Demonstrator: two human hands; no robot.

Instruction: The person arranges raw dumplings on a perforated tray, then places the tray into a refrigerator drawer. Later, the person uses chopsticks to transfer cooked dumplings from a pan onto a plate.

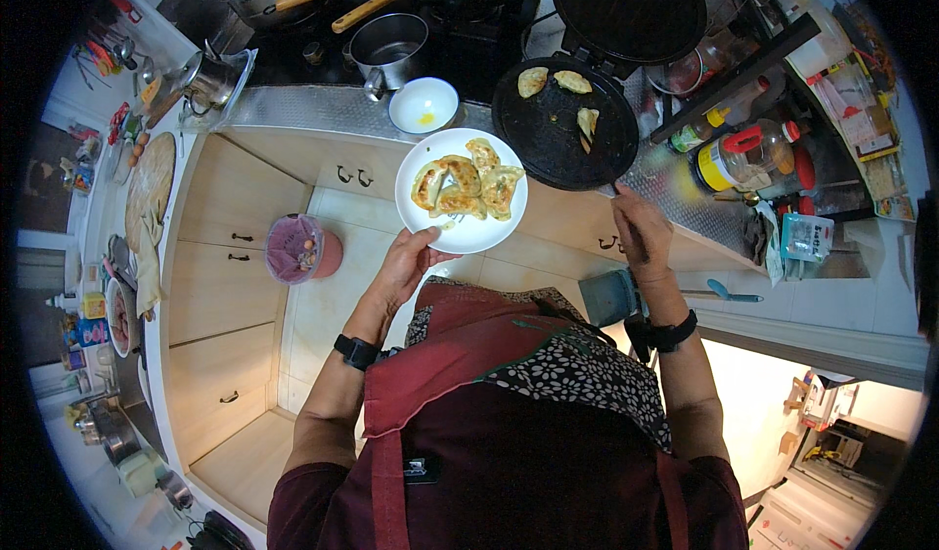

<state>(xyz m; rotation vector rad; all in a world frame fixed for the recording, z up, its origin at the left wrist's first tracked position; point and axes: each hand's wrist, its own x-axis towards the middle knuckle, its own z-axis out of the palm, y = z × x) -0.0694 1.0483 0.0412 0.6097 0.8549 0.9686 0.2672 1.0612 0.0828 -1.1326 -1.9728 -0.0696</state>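
Observation:
My left hand (409, 262) holds a white plate (483, 236) by its near rim, thumb on top. Several browned dumplings (458, 204) lie on the plate. To its right is an open round electric griddle (543, 139) with a black plate, its lid (631, 7) raised behind. Three pieces of dumpling (532, 81) are on the griddle, one of them narrow and ragged. At the griddle's near right edge is my right hand (642, 229), fingers closed around a thin dark handle that is mostly hidden; what it belongs to cannot be told.
A white bowl (424, 105) with a blue rim and a small saucepan (389, 48) stand left of the griddle, by the stove. Oil bottles (748, 158) crowd the counter at right. A pink lined bin (330, 251) stands on the floor; a round wooden board (150, 183) lies on the left counter.

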